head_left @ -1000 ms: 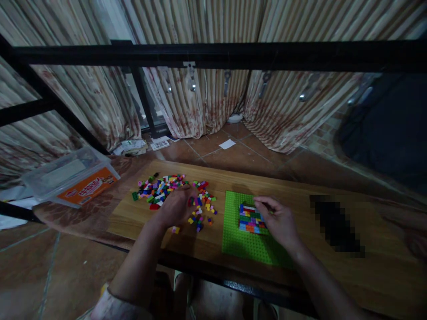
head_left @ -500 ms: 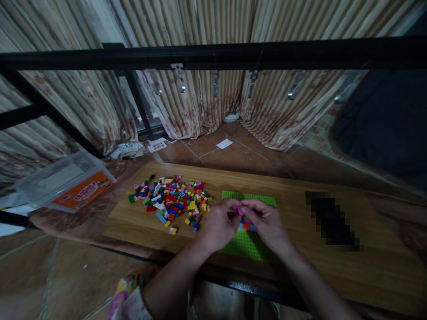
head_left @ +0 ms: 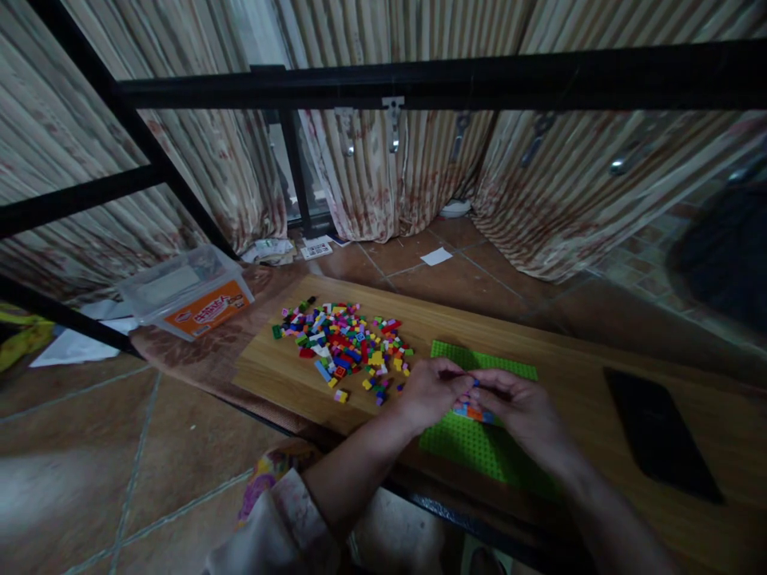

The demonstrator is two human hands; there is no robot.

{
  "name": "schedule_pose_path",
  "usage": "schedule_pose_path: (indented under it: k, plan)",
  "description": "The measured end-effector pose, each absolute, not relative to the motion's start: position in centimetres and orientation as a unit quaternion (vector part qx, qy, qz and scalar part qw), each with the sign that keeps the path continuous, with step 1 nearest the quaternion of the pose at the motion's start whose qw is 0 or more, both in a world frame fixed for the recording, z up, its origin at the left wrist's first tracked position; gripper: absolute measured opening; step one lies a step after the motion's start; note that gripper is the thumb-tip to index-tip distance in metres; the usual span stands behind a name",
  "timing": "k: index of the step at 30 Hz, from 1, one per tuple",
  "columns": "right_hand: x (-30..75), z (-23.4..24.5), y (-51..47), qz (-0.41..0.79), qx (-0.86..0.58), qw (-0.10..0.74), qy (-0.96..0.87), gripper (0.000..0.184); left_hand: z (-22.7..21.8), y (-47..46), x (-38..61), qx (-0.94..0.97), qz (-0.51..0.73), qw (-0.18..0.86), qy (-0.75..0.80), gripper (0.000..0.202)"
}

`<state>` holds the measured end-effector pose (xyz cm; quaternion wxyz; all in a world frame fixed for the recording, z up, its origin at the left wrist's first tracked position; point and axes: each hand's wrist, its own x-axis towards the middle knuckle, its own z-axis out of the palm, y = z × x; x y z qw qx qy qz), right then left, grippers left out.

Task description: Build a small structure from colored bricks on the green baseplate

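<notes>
My left hand [head_left: 429, 394] and my right hand [head_left: 527, 407] meet over a green studded baseplate [head_left: 461, 455]. Both are closed, fingertips pinched together around small toy bricks [head_left: 475, 384], of which a bit of blue and pink shows. Fingers hide most of these bricks. Just below the fingertips, a row of light blue and orange bricks [head_left: 473, 413] sits on the baseplate, partly covered by my right hand. To the left of my left hand spreads a loose pile of mixed-colour toy bricks [head_left: 344, 339].
The wooden board [head_left: 269, 367] carries the pile and baseplate. A dark flat slab [head_left: 662, 435] lies at the right. On the left stands a clear plastic box [head_left: 180, 291] with an orange label. A black metal bar [head_left: 419, 86] crosses in front of striped curtains [head_left: 383, 184].
The view has swung left, so everything sits further right. My hands stay together over the baseplate; the magenta brick between the fingertips earlier is now mostly hidden, with blue showing there.
</notes>
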<state>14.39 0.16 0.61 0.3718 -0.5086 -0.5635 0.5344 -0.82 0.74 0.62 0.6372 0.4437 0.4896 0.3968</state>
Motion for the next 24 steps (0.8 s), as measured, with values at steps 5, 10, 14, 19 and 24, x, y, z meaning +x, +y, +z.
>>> schedule_pose_path:
  k: [5, 10, 14, 19, 24]
  plan:
    - [14.0, 0.4, 0.0, 0.512, -0.526, 0.384, -0.56, 0.032, -0.2, 0.8, -0.6, 0.521, 0.393, 0.545, 0.527, 0.009]
    - [14.4, 0.3, 0.2, 0.5, -0.541, 0.427, -0.524, 0.031, 0.1, 0.7, 0.1, 0.457, 0.439, 0.588, 0.503, 0.009]
    - [15.0, 0.5, 0.5, 0.499, -0.554, 0.45, -0.492, 0.033, 0.8, 0.6, 0.0, 0.442, 0.443, 0.599, 0.5, 0.009]
    - [15.7, 0.7, 0.9, 0.489, -0.554, 0.475, -0.477, 0.031, 0.8, 1.0, -0.7, 0.429, 0.435, 0.59, 0.528, 0.006]
    - [16.1, 0.0, 1.3, 0.424, -0.587, 0.451, -0.521, 0.027, 0.8, 1.8, -1.6, 0.398, 0.439, 0.59, 0.549, 0.004]
